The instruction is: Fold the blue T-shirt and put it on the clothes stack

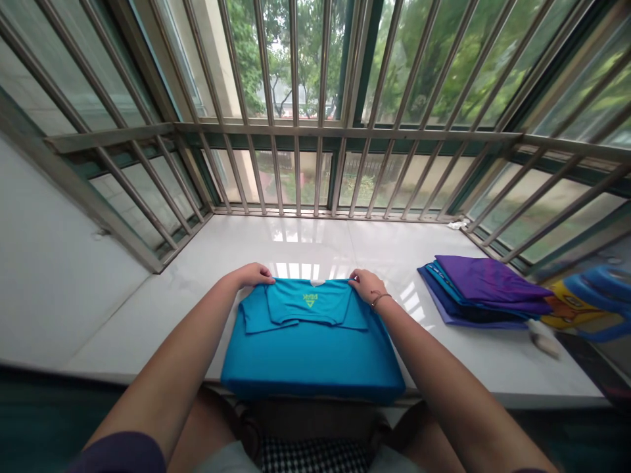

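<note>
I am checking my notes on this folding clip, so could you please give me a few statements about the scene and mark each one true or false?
1. Both hands rest on the far edge of the teal T-shirt: the left hand at its left corner, the right hand at its right. True.
2. The T-shirt hangs from the window bars. False: it lies folded on the white sill.
3. A folded stack of purple and blue clothes lies right of the T-shirt. True.
4. The stack touches the T-shirt. False: bare sill separates them.
5. The right wrist wears a bracelet. True.
</note>
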A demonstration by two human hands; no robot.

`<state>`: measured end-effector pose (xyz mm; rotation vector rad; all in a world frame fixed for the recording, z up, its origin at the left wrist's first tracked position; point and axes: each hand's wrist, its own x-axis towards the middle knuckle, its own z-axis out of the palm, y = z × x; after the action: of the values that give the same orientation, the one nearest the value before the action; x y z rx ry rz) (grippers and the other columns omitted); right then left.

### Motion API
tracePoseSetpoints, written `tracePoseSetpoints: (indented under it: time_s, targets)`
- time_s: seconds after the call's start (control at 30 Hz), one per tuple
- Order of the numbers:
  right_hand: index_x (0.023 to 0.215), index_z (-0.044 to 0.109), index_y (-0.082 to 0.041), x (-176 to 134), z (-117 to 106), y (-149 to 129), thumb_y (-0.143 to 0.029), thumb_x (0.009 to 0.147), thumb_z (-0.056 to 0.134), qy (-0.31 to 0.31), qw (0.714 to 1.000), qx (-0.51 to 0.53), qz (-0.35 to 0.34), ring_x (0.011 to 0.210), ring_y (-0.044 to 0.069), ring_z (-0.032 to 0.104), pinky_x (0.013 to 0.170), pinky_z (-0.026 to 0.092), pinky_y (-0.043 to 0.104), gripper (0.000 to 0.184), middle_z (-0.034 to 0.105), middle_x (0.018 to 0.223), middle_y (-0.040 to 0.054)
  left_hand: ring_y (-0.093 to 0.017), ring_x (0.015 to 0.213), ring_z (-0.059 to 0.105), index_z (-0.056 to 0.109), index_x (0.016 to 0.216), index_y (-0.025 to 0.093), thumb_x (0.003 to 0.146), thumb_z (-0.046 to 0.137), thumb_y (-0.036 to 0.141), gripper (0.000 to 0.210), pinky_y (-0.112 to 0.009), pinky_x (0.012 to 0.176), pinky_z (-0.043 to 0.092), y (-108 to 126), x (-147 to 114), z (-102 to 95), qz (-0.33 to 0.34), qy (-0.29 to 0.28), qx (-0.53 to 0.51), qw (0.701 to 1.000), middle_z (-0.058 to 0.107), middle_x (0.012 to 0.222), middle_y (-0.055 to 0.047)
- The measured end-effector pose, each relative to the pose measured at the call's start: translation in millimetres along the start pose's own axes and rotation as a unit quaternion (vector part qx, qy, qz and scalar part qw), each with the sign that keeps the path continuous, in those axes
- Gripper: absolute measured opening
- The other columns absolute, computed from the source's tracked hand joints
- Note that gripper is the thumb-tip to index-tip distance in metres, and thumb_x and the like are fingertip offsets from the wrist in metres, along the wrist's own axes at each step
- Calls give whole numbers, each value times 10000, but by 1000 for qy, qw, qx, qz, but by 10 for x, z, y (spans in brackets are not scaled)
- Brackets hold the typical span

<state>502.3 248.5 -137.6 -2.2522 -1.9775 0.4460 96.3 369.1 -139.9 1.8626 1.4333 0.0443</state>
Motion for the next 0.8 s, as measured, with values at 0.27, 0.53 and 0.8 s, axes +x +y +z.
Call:
tracePoseSetpoints:
  time_s: [0.27, 0.53, 0.8]
  targets:
    - [1220, 721, -252, -69, -65, -95, -272, 1086, 536, 62, 997, -23, -43, 1101, 209, 657, 869, 434, 288, 229, 710, 1229, 76, -267, 976, 683, 808, 997, 215, 824, 722, 595, 426, -332, 830, 524, 81, 244, -21, 59, 136, 43, 988, 787, 1029, -89]
    - [1279, 703, -256, -307, 13, -1, -204, 1081, 509, 65, 987, -129, -65, 1100, 260, 640, 847, 428, 337, 282, 694, 1234, 114, -251, 977, 704, 817, 1152, 284, 779, 754, 571, 475, -339, 882, 557, -258, 48, -17, 165, 39, 53, 984, 763, 1094, -58]
    - [1183, 721, -237, -93, 19, 87, -247, 1088, 522, 42, 977, -179, -103, 1079, 267, 634, 867, 411, 361, 221, 698, 1197, 125, -237, 951, 722, 843, 1065, 279, 750, 758, 587, 449, -323, 881, 578, -249, 97, -114, 173, 13, 30, 984, 781, 1066, -55]
